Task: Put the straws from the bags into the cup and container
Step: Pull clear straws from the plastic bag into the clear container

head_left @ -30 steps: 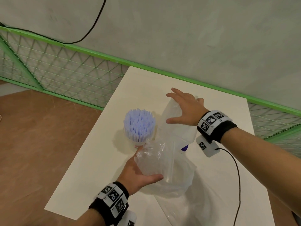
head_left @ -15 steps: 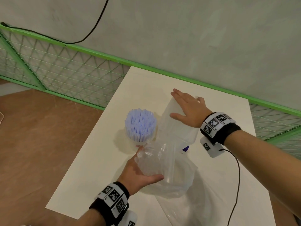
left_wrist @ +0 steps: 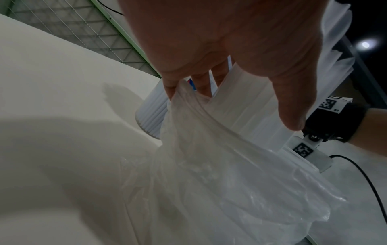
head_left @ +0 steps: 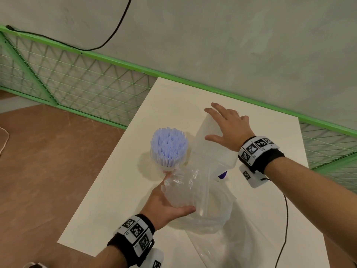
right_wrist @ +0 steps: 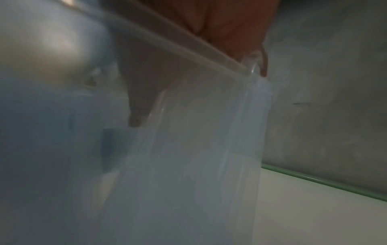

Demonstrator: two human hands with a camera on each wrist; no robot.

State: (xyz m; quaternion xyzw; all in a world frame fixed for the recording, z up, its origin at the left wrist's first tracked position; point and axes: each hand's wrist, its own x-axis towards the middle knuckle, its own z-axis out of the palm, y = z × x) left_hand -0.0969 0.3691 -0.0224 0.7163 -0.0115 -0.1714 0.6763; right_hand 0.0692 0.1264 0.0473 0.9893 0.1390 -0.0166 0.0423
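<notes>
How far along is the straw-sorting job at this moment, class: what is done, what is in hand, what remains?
Done: the cup already stands packed with purple straws. In hand: the left hand grips the crumpled clear bag, while the right hand rests flat on top of the tall translucent container. Left: what the container holds cannot be made out, so that half looks unfinished.

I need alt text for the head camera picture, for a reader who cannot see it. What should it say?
On a white table, a left hand grips a crumpled clear plastic bag while the right hand rests spread on top of a tall translucent container. Beside the container stands a cup full of pale purple straws.
</notes>
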